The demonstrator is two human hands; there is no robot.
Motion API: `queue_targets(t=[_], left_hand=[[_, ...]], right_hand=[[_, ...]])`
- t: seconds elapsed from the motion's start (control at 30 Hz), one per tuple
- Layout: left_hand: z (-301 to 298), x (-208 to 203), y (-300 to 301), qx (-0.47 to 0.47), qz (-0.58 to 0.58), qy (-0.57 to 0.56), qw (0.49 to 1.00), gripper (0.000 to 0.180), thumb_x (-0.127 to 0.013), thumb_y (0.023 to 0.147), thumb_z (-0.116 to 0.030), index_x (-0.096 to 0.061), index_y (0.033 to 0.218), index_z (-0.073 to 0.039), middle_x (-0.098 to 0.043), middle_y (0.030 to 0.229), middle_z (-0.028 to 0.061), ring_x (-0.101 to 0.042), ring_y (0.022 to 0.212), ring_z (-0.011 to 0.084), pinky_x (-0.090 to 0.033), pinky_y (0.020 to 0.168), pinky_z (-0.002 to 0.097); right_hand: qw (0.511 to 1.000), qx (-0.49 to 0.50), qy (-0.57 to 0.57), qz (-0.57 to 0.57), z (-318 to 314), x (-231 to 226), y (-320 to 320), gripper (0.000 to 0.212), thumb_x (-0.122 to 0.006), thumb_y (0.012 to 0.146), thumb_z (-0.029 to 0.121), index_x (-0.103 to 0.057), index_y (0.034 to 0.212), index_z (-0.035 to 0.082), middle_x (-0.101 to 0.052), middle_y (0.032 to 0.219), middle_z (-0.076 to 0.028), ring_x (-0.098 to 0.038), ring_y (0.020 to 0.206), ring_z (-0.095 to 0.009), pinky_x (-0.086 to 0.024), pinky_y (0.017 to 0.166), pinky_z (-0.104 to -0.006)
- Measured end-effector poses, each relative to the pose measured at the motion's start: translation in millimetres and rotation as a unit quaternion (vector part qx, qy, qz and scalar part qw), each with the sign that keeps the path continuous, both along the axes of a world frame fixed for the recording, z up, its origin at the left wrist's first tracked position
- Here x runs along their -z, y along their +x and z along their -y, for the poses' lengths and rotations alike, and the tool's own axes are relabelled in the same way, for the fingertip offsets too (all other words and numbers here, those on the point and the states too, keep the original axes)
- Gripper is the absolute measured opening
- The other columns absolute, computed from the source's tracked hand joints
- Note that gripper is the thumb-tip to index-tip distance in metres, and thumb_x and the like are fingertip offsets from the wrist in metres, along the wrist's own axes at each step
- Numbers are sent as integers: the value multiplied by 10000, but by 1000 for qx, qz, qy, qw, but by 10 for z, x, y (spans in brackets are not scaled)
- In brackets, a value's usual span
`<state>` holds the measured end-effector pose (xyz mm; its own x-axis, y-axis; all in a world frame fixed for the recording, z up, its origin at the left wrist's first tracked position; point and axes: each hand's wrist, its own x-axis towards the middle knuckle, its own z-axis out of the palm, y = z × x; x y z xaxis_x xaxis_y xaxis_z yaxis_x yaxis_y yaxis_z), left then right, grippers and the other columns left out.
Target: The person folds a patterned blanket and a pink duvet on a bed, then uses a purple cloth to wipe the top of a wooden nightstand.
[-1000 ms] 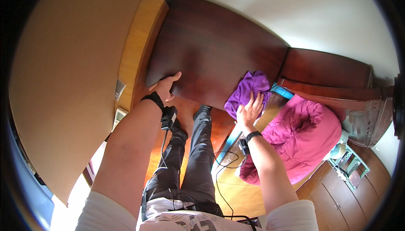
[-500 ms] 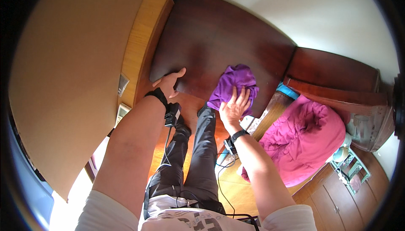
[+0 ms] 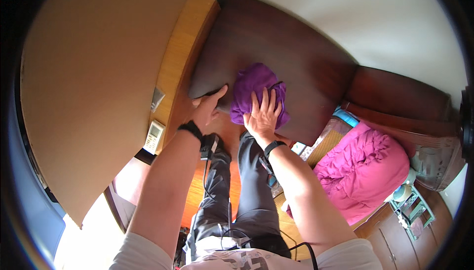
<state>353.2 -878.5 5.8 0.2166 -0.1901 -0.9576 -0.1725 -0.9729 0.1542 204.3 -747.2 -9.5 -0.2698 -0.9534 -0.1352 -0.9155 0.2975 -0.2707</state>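
Observation:
A bunched purple cloth lies on a dark reddish-brown wooden tabletop, close to its near edge. My right hand presses down on the cloth, its fingers spread and flat across the folds. At the tabletop's near left corner is my left hand, with the thumb lying on top and the other fingers curled at the edge, partly hidden beneath it. Both wrists wear black straps, and a small black device with a cable hangs by the left one.
A yellow-brown wooden ledge runs along the left, bearing a white remote control. A large brown panel stands beyond it. To the right, a pink quilt lies on a bed beside a dark wooden headboard. A pale wall rises behind.
My right hand has slid the purple cloth leftward across the tabletop, nearer to my left hand. The left hand stays at the edge. The whole view has shifted slightly.

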Motion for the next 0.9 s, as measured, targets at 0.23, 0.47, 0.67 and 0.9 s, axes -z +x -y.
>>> queue_targets(t=[0.23,0.47,0.67,0.9], left_hand=[[-797,95,937,20,-177,-42,983,897,-199,829,-794,-300,1418,-125,-532,1296,69,-487,1195,216,-339,988,421],[-1388,205,1537,-26,-77,2,997,825,-243,840,-782,-485,1300,-142,-565,1257,46,-547,1080,187,-407,871,350],[-1350,308,1392,-55,-44,-16,997,769,-278,853,-763,-512,1244,-143,-596,1201,25,-589,923,146,-417,692,285],[-1047,152,894,-54,-69,-63,994,766,-314,853,-754,-487,1260,-128,-594,1196,50,-584,948,150,-409,699,268]], right_hand=[[995,-93,-27,15,326,-53,125,668,-630,708,406,-477,1317,179,-373,1406,-159,-290,1330,-382,-278,988,-590],[972,-218,-53,74,697,-51,551,597,-632,779,401,-488,1313,176,-382,1394,-141,-290,1332,-353,-265,1016,-572],[946,-303,-91,63,939,84,884,530,-668,747,308,-559,1252,189,-457,1337,-101,-347,1300,-311,-286,1027,-519],[955,-273,-94,69,1147,-76,127,564,-694,736,308,-546,1265,179,-437,1364,-111,-334,1320,-307,-311,1020,-520]])
